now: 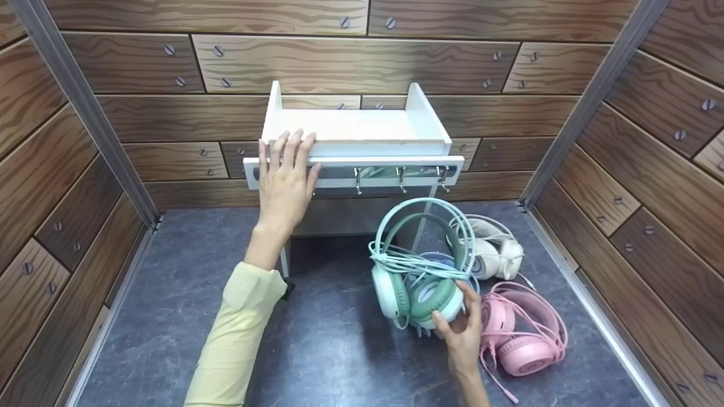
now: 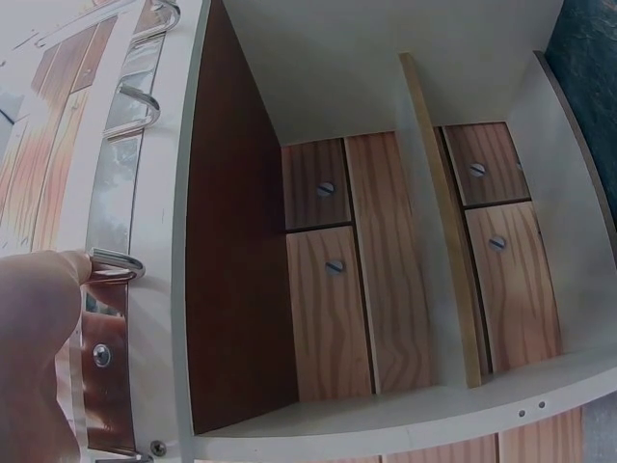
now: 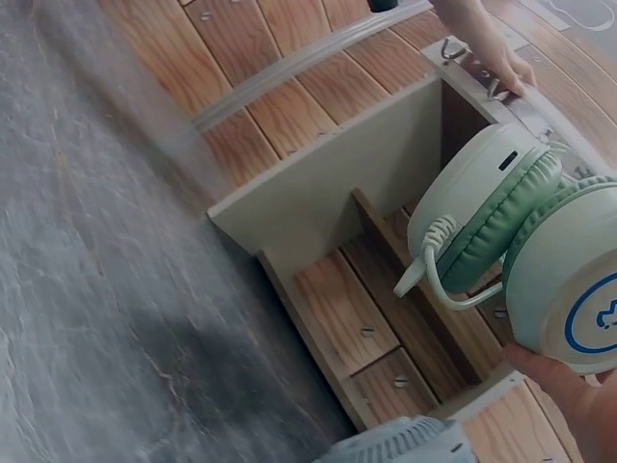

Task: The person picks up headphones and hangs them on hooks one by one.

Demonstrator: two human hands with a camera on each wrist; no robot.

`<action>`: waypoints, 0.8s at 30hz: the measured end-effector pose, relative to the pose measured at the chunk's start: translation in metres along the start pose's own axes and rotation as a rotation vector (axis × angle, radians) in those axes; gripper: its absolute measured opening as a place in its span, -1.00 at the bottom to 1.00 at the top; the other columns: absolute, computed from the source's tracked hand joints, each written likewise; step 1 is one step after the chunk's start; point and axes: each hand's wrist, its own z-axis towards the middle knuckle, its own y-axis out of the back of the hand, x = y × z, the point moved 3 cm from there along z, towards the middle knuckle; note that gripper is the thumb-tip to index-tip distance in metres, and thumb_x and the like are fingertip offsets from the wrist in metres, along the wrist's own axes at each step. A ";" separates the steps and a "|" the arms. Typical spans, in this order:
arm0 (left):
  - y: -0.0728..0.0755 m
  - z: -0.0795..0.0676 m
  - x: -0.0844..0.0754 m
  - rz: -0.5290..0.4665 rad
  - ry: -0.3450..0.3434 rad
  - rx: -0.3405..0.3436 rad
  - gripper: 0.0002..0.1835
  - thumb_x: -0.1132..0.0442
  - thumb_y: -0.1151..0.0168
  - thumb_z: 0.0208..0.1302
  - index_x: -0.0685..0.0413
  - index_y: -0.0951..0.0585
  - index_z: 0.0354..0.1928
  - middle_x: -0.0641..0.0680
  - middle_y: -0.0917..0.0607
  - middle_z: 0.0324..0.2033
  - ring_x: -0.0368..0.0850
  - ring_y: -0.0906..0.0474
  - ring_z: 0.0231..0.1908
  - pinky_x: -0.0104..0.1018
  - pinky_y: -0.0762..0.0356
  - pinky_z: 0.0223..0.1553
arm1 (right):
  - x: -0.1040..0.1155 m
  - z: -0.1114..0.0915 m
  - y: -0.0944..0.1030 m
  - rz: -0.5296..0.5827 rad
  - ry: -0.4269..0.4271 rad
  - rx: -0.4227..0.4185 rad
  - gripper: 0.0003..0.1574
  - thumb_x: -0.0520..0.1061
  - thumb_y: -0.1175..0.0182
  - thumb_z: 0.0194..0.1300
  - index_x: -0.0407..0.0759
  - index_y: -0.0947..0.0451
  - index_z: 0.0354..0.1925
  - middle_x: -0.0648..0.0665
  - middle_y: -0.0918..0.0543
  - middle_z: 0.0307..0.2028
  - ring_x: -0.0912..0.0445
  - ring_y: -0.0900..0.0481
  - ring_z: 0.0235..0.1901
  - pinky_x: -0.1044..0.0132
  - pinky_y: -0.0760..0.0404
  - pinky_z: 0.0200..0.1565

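My left hand (image 1: 285, 189) rests on the front of a white shelf unit (image 1: 380, 148), its fingers stretched over the hook rail and onto the upper edge. In the left wrist view part of that hand (image 2: 39, 328) lies beside a metal hook (image 2: 118, 262). With thumb and fingers my right hand (image 1: 465, 334) grips one ear cup of mint-green headphones (image 1: 389, 294), held upright before the rail's right end. Their pale cable is wound across the headband. In the right wrist view the green ear pad (image 3: 501, 227) shows in front of the unit.
Pink headphones (image 1: 526, 353) lie on the dark floor (image 1: 186, 316) right of my right hand. White headphones (image 1: 503, 257) lie farther back. Blue headphones (image 1: 441, 260) are mostly hidden behind the green pair. Wood-patterned walls (image 1: 639, 186) enclose the space.
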 end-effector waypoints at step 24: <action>-0.001 0.000 0.000 -0.009 -0.008 -0.017 -0.48 -0.07 0.09 0.58 -0.13 -0.30 0.48 0.03 -0.34 0.43 0.05 -0.08 0.49 0.11 0.37 0.58 | 0.020 0.013 0.011 0.030 0.112 0.002 -0.07 -0.65 -0.15 -0.07 -0.41 -0.27 0.33 -0.19 -0.49 0.21 0.06 -0.52 0.13 0.34 -0.57 0.15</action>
